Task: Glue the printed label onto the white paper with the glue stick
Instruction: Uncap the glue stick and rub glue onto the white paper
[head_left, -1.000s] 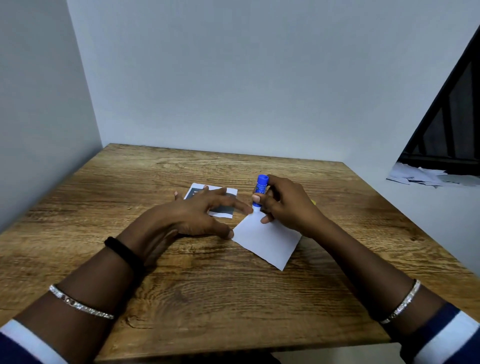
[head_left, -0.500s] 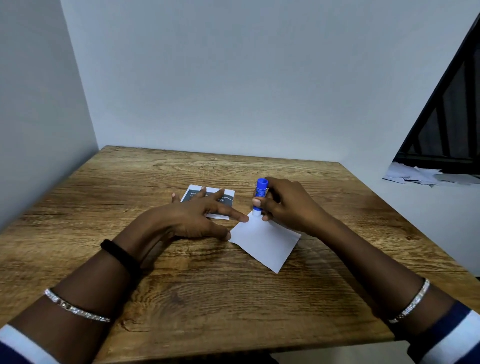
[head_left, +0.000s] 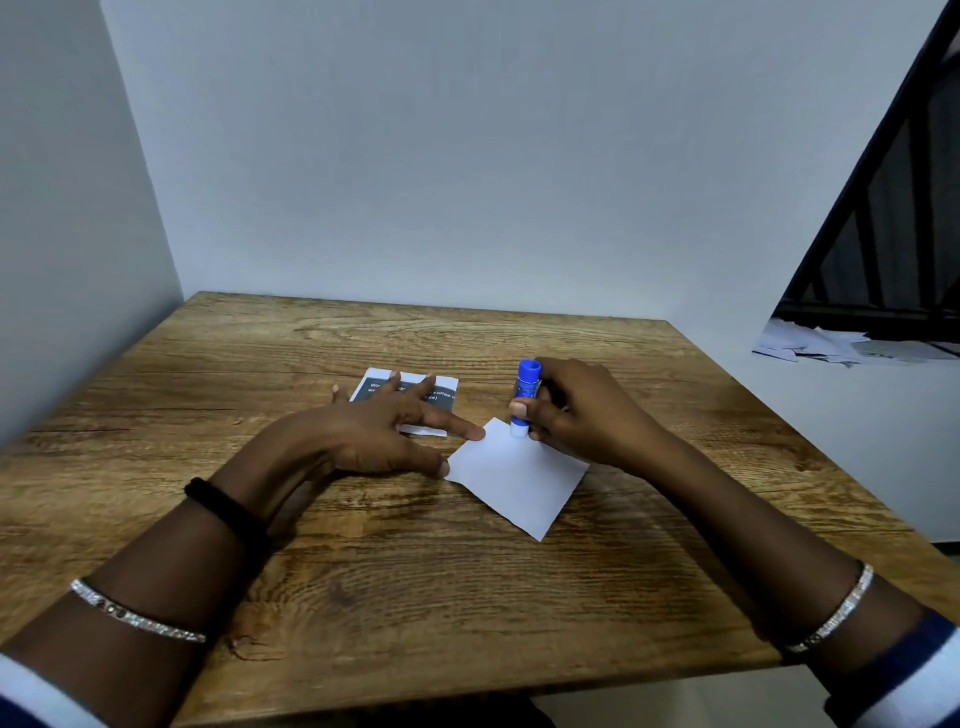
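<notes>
A white paper (head_left: 514, 480) lies turned like a diamond near the middle of the wooden table (head_left: 415, 597). My right hand (head_left: 576, 415) grips a blue glue stick (head_left: 527, 387) upright, its white tip touching the paper's far corner. My left hand (head_left: 384, 434) rests flat with fingers spread; its index finger and thumb press the paper's left edge. Under the other fingers lies the printed label (head_left: 444, 389), dark with white text and a white border, partly hidden.
Grey walls close off the table at the back and left. Beyond the table's right edge, loose white papers (head_left: 815, 345) lie on a ledge under a dark metal frame (head_left: 883, 208).
The glue stick's tip has shifted slightly along the paper's far corner. My left hand stays pressed on the paper's edge. The camera has tilted a little.
</notes>
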